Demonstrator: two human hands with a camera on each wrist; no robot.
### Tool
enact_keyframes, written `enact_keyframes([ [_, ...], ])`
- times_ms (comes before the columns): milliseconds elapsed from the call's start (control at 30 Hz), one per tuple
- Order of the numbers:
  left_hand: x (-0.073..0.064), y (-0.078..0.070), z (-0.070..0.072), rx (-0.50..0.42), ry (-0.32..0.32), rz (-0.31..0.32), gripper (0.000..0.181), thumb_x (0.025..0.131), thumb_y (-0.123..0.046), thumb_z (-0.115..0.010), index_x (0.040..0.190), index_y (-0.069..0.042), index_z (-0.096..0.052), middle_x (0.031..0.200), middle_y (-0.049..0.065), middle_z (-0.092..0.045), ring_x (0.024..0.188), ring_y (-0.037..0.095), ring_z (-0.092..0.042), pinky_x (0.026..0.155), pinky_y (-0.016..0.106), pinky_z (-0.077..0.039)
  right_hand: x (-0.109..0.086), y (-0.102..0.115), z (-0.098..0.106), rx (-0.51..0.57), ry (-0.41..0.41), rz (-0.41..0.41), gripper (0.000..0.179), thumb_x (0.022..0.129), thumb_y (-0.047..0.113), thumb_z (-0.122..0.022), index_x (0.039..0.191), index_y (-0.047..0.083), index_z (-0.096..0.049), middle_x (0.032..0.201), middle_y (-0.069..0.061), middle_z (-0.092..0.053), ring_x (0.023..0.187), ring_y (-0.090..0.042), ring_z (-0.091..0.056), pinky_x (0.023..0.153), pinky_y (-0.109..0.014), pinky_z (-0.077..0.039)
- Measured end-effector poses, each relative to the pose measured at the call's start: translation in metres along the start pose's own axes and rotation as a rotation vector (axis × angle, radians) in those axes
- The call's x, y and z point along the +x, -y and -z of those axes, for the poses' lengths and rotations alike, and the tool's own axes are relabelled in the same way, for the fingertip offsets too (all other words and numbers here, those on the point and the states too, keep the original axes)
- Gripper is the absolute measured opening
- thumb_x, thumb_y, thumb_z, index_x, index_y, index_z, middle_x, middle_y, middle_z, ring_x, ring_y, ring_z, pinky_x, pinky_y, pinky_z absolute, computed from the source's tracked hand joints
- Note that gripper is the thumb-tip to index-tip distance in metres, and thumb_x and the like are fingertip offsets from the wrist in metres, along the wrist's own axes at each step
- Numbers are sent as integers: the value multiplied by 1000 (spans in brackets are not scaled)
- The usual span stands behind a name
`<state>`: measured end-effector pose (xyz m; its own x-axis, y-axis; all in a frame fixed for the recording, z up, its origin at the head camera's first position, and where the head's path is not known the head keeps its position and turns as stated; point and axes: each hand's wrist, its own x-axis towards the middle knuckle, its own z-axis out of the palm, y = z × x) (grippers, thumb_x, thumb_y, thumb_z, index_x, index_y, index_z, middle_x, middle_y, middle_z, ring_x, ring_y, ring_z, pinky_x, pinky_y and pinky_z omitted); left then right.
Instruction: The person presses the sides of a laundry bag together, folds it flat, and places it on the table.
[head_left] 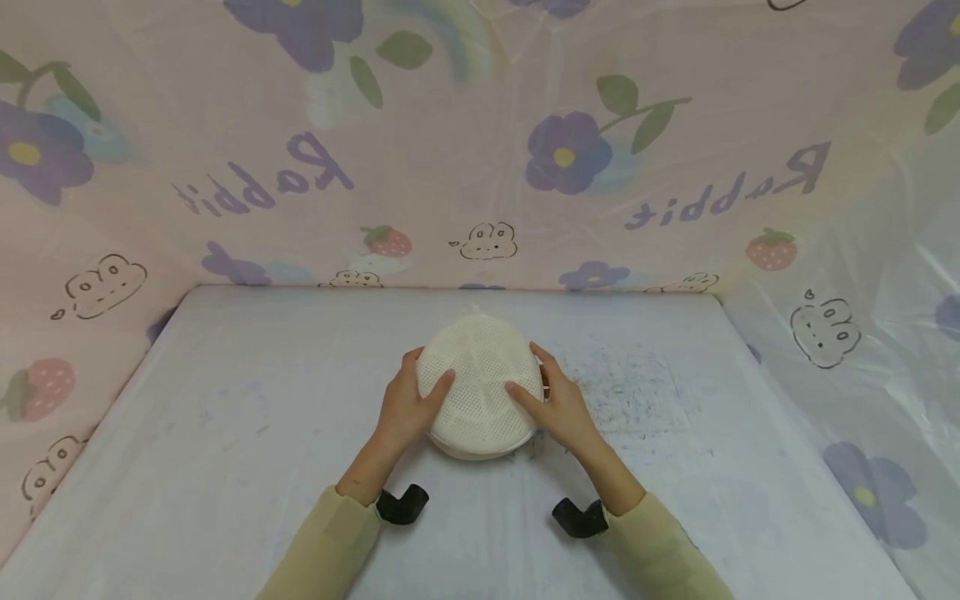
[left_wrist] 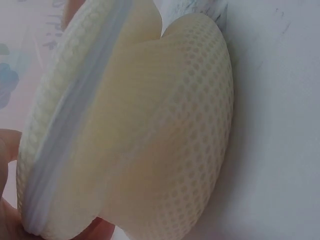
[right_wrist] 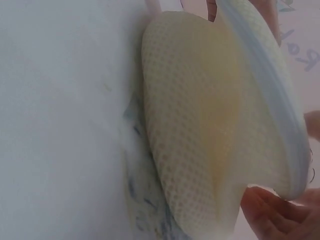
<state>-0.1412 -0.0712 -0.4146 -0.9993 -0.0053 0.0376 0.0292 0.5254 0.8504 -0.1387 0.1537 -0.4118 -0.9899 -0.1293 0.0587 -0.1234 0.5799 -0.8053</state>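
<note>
A rounded white mesh laundry bag is held up between both hands in the middle of the table. My left hand grips its left side, thumb laid over the top mesh. On the opposite side my right hand holds it the same way, with the other fingers mostly hidden behind and beneath. From the left wrist, the mesh bag shows a smooth grey-white band along its upper rim and a sagging, folded side wall. The right wrist view shows the bag's honeycomb underside close over the table.
The white table has dark smudges to the right of the bag. A patterned plastic sheet with rabbits and flowers rises at the back and sides. Black curved pieces stick out at both sleeve cuffs.
</note>
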Motion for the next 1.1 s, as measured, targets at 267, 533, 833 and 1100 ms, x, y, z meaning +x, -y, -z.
enact_keyframes([
  [267, -5, 1, 2, 60, -43, -85, 71, 93, -35, -59, 146, 4, -29, 142, 26, -42, 130, 40, -44, 107, 53, -35, -1, 6, -2, -67, -45, 106, 86, 86, 37, -70, 151, 3, -25, 145, -23, -41, 119, -38, -52, 94, -52, -48],
  [533, -11, -2, 0, 306, -115, -331, 71, 93, -36, -59, 146, 2, -32, 150, 24, -32, 135, 42, -36, 107, 57, -33, -1, 3, -9, -255, -120, 301, 75, 88, 35, -68, 149, 6, -33, 153, -23, -29, 139, -42, -31, 107, -61, -31],
  [833, -12, 0, -4, 488, -56, -440, 71, 95, -43, -53, 149, -2, -32, 158, 20, -21, 145, 37, -20, 114, 55, -22, 0, 0, -16, -393, -113, 477, 71, 90, 35, -64, 150, 10, -33, 155, -22, -25, 143, -43, -21, 109, -64, -24],
  [1100, -15, 3, -4, 620, 38, -512, 64, 100, -45, -40, 154, -19, -20, 162, 6, -9, 150, 26, -4, 119, 49, -6, 0, -1, -17, -490, -25, 496, 70, 94, 52, -52, 152, 20, -29, 161, -10, -14, 149, -29, -5, 118, -53, -10],
])
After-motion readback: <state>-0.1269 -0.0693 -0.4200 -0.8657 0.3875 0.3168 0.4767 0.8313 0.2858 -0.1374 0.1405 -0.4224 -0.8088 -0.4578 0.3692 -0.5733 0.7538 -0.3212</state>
